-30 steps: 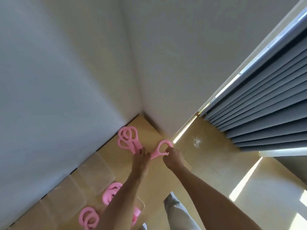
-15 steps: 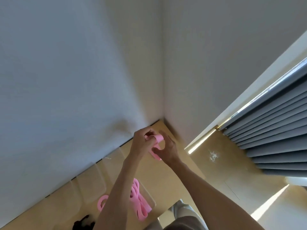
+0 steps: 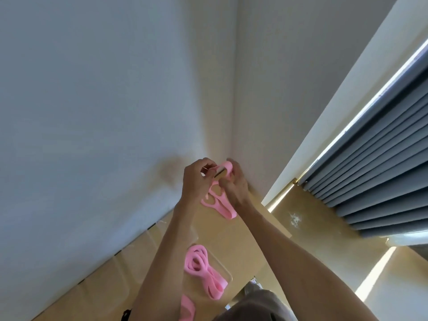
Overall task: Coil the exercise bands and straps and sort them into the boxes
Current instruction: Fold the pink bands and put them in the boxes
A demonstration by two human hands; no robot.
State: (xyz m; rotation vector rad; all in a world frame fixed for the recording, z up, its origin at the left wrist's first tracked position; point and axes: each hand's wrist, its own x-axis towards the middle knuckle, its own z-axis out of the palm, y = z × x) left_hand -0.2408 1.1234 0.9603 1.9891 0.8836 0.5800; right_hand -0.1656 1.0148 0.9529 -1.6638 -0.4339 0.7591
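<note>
Left hand [image 3: 196, 179] and right hand [image 3: 234, 184] both pinch a pink band [image 3: 223, 169], raised near the wall corner (axis unclear). Loose pink bands [image 3: 218, 205] lie lengthwise on the wooden desk [image 3: 234, 239].

The pink bands [image 3: 218, 206] look like smooth, matt rubbery strips, the boxes [image 3: 225, 273] are clear glossy plastic, the bench [image 3: 245, 242] is smooth pale wood with a slight sheen, and the grey curtain [image 3: 379, 172] is matt pleated cloth.
</note>
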